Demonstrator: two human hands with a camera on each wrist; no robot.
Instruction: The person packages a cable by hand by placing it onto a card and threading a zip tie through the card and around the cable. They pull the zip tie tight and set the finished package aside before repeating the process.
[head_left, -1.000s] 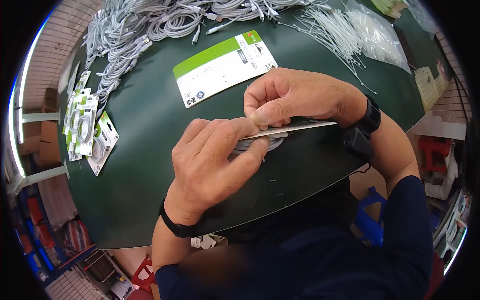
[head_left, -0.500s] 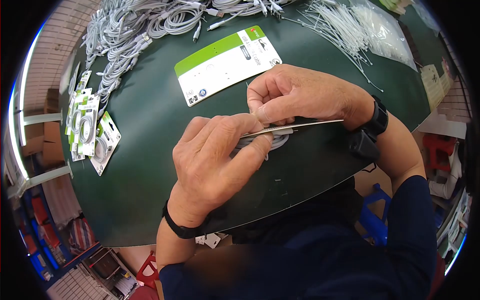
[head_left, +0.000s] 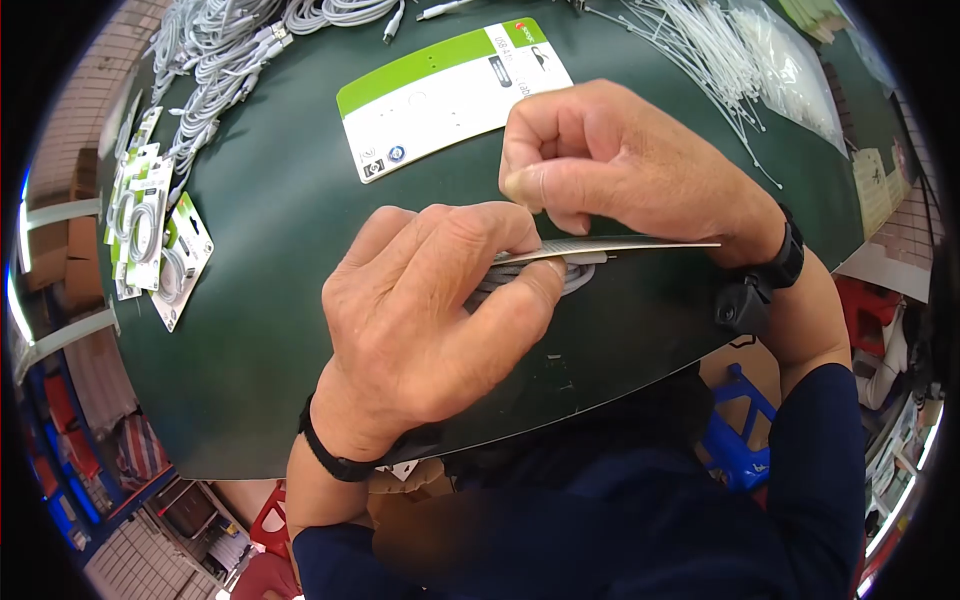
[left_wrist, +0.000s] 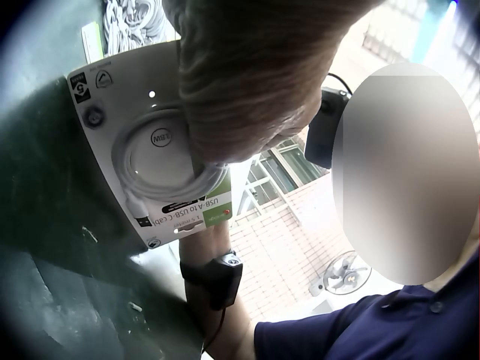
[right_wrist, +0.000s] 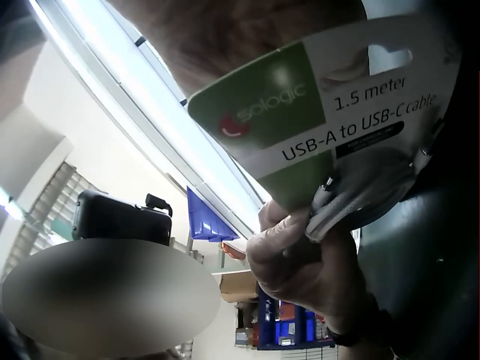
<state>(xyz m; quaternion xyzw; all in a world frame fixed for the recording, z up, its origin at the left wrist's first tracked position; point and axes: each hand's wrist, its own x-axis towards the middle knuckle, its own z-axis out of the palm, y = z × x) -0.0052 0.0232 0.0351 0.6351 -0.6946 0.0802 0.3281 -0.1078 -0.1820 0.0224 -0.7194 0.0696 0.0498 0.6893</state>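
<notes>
Upright between the hands is a printed card (head_left: 640, 243) (left_wrist: 94, 124) (right_wrist: 274, 94), seen nearly edge-on in the head view. A coiled grey cable (head_left: 580, 275) (left_wrist: 127, 176) (right_wrist: 360, 202) lies against the card's body-facing side. My left hand (head_left: 420, 310) (left_wrist: 255, 82) (right_wrist: 307, 262) pinches card and coil together, thumb on the cable side, fingers over the other side. Just above the card's top edge, my right hand (head_left: 630, 165) (right_wrist: 247, 37) has its fingers curled and thumb against the index finger. Nothing shows in that hand; a thin thing there would be too small to tell.
Another flat card (head_left: 430, 120) lies beyond the hands. At left are several carded cables (head_left: 145, 225), with loose grey cables (head_left: 215, 85) behind them. White cable ties (head_left: 700, 60) and a clear plastic bag (head_left: 800, 85) are at the back right.
My right hand has drawn up and away from the card's upper edge, where its fingertips were before. My left hand keeps its pinch. The head view has shifted slightly.
</notes>
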